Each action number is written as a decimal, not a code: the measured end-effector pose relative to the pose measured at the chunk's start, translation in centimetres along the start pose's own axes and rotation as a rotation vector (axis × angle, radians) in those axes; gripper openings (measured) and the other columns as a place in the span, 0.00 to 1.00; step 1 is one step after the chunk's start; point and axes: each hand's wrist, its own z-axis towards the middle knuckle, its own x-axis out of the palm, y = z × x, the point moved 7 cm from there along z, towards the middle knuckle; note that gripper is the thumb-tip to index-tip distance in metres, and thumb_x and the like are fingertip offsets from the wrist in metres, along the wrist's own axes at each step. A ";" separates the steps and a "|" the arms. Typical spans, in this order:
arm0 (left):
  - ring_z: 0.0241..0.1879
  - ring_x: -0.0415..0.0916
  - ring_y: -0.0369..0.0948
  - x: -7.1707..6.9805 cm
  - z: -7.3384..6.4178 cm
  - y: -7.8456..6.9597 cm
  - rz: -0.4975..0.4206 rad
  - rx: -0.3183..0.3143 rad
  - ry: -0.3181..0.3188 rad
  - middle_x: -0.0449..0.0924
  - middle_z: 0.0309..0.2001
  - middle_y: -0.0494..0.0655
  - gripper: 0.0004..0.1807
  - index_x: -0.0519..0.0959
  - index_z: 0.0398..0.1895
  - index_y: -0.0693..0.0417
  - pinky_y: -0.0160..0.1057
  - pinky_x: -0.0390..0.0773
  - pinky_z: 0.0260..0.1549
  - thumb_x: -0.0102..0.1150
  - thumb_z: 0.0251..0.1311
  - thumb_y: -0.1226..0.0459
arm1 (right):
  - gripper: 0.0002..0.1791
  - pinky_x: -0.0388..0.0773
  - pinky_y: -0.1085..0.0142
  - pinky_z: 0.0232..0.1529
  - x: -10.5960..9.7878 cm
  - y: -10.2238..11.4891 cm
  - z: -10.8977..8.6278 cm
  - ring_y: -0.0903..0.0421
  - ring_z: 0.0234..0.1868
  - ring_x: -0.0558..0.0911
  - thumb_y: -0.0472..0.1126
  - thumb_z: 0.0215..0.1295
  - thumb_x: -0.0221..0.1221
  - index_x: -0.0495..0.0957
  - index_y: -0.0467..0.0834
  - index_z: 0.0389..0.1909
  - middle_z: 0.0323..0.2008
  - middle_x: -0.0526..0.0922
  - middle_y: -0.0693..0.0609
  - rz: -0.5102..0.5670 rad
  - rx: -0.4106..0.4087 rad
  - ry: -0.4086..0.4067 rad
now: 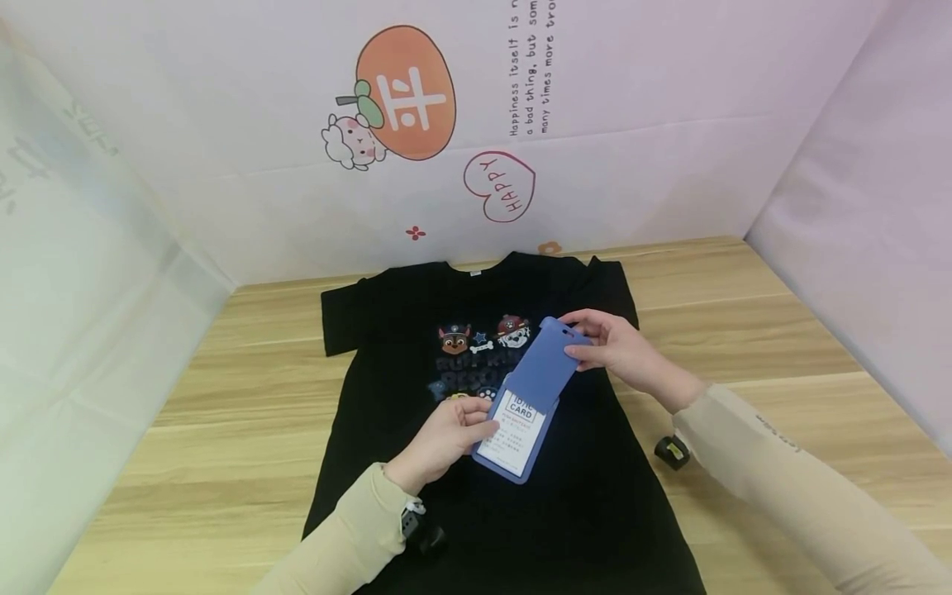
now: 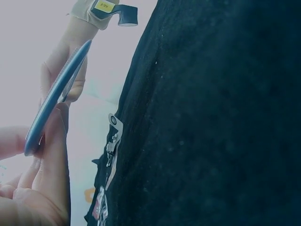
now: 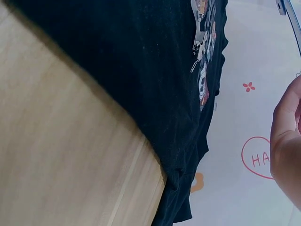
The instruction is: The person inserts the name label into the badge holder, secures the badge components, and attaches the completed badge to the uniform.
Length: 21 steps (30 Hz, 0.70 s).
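A blue ID card holder [image 1: 546, 364] is held tilted above a black T-shirt [image 1: 573, 496], its cover slid partway up from a white printed card [image 1: 513, 434]. My left hand [image 1: 449, 438] pinches the holder's lower left edge. At the upper right end, my right hand [image 1: 613, 351] pinches the cover beside its slot. Seen edge-on in the left wrist view, the holder [image 2: 56, 101] sits between the left thumb and fingers. A small strap with a snap and metal clip [image 2: 113, 136] lies on the shirt there. In the right wrist view only part of the right hand [image 3: 287, 141] shows.
The T-shirt lies flat on a wooden table [image 1: 245, 413], with cartoon dogs [image 1: 455, 339] printed on its chest. Behind the table hangs a white printed cloth [image 1: 632, 124], and white cloth [image 1: 878, 207] also stands along the sides. Dark wrist devices [image 1: 673, 452] sit at both sleeves.
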 end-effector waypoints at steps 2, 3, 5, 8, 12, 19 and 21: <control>0.34 0.81 0.36 0.1 0.0 0.0 0.003 -0.002 0.004 0.80 0.47 0.66 0.18 0.70 0.56 0.73 0.38 0.82 0.37 0.50 0.64 0.72 | 0.24 0.82 0.68 0.36 0.0 0.0 0.0 0.62 0.33 0.82 0.33 0.65 0.56 0.64 0.31 0.60 0.41 0.78 0.44 0.003 -0.004 0.001; 0.34 0.82 0.36 0.1 0.0 -0.1 0.005 -0.002 0.004 0.80 0.47 0.66 0.18 0.70 0.55 0.73 0.38 0.83 0.37 0.50 0.64 0.72 | 0.24 0.81 0.68 0.36 0.0 0.0 0.0 0.62 0.33 0.82 0.33 0.65 0.56 0.64 0.30 0.60 0.40 0.78 0.44 0.003 -0.007 0.002; 0.34 0.82 0.36 0.1 0.0 -0.1 0.007 -0.003 0.005 0.81 0.47 0.66 0.18 0.70 0.55 0.73 0.38 0.83 0.37 0.50 0.64 0.72 | 0.24 0.81 0.68 0.36 -0.1 0.0 0.0 0.62 0.33 0.82 0.32 0.65 0.56 0.64 0.30 0.60 0.40 0.79 0.45 0.005 -0.012 0.004; 0.35 0.82 0.36 0.2 0.0 -0.2 0.005 -0.004 0.008 0.80 0.47 0.66 0.18 0.70 0.55 0.73 0.38 0.83 0.38 0.50 0.64 0.72 | 0.24 0.82 0.68 0.35 -0.1 -0.1 0.0 0.62 0.32 0.82 0.32 0.65 0.57 0.65 0.30 0.60 0.40 0.79 0.44 0.002 -0.010 0.000; 0.35 0.82 0.36 0.2 -0.1 -0.2 0.006 -0.005 0.007 0.80 0.47 0.66 0.17 0.70 0.55 0.73 0.38 0.82 0.38 0.50 0.64 0.72 | 0.24 0.82 0.68 0.35 -0.2 -0.1 0.1 0.62 0.32 0.82 0.32 0.64 0.57 0.65 0.30 0.60 0.41 0.78 0.40 0.002 -0.008 -0.002; 0.34 0.82 0.36 0.2 0.0 -0.2 0.004 -0.005 0.005 0.80 0.47 0.67 0.17 0.70 0.55 0.73 0.38 0.82 0.38 0.50 0.64 0.72 | 0.23 0.82 0.68 0.35 -0.5 -0.4 0.3 0.62 0.32 0.82 0.31 0.64 0.57 0.66 0.31 0.60 0.41 0.79 0.41 -0.026 -0.006 -0.014; 0.34 0.81 0.36 0.2 0.0 -0.2 0.004 -0.005 0.006 0.80 0.47 0.67 0.17 0.70 0.55 0.73 0.38 0.82 0.37 0.50 0.64 0.72 | 0.23 0.82 0.67 0.35 -0.5 -0.5 0.4 0.61 0.32 0.82 0.31 0.64 0.57 0.66 0.31 0.59 0.40 0.79 0.42 -0.031 -0.002 -0.017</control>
